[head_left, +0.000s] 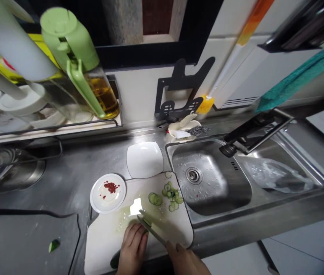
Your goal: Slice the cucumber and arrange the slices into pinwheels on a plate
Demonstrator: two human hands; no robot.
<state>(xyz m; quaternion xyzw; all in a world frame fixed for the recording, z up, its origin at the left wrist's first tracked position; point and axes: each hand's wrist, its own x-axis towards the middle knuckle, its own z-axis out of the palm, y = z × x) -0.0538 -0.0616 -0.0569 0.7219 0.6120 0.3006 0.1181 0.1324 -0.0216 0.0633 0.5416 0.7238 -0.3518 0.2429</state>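
Two hands are working low over the white cutting board (101, 242). Your left hand (133, 244) is bending its fingers closely together over a cucumber (115, 260), whose dark end is poking out to the left of them. Your right hand (186, 261) is wrapping its fingers around the handle of a knife (154, 230), hiding it; the blade is slanting up past your left fingertips, with a strip of green lying against it. Beyond those fingertips and to the right, a short stack of slices (155, 199) and a looser pile of slices (172, 195) are resting on the board. Up and left of your left fingers, a round plate (94, 195) is holding red pieces (110, 187); straight beyond them, a square white plate (144, 159) is sitting. Past your right fingers, the sink (212, 191) is lying.
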